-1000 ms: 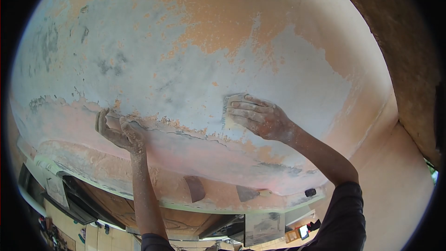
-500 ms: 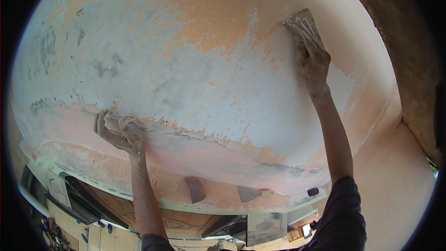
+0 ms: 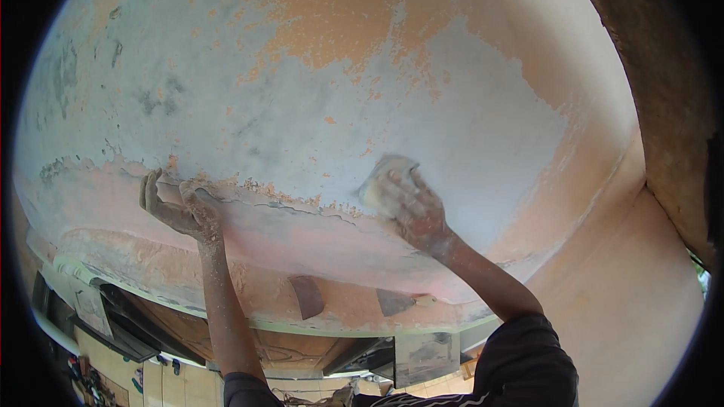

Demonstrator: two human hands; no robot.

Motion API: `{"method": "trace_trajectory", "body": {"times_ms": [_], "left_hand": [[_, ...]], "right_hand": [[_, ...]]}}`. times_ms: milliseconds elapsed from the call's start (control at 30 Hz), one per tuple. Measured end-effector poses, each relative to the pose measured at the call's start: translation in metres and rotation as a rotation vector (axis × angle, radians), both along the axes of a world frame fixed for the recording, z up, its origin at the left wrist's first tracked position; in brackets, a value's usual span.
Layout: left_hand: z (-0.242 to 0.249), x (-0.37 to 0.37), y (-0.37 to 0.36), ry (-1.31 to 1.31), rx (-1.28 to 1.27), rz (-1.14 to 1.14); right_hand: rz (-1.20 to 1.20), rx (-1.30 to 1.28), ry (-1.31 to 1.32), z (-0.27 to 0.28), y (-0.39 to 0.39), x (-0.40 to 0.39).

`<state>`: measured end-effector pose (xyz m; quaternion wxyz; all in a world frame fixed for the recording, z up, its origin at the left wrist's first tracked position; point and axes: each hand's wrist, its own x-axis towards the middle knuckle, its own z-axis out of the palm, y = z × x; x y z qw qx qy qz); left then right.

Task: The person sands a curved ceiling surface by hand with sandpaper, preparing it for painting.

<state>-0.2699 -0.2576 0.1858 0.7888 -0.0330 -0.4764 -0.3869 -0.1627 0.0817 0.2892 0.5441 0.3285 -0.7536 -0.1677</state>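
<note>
Reaching out, the right hand [image 3: 413, 207] holds a blurred sheet [image 3: 373, 190] beneath extended fingers; the left hand [image 3: 181, 215] (empty) curls half-open.

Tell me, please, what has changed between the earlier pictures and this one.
Since half a second ago, the right hand has moved the sheet down and left across the curved surface, back near its first position. Nothing was visibly taken up or released. The left hand, dark curved piece and scraper stayed put.

Soft light is washing the wall [image 3: 483, 120]; the right hand [image 3: 411, 207] is looking blurred; distortion is bowing the wall's outer edges.
</note>
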Motion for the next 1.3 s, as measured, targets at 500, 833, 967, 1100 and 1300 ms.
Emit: {"method": "trace_trajectory", "body": {"times_ms": [500,833,967,1100,1300], "left_hand": [[-0.001,0.002,0.003,0.012,-0.013,-0.015],[0.0,0.001,0.005,-0.001,0.008,-0.033],[-0.002,0.0,0.0,0.021,-0.039,-0.019],[0.003,-0.001,0.003,0.033,-0.028,-0.029],[0.001,0.001,0.003,0.014,-0.034,-0.015]], "right_hand": [[-0.076,0.32,-0.196,-0.012,0.029,0.012],[-0.031,0.381,-0.234,-0.049,0.019,0.009],[-0.103,-0.054,0.203,0.087,0.022,0.004],[0.046,0.161,-0.16,-0.065,0.023,-0.003],[-0.115,0.141,0.168,0.078,0.022,0.002]]}}
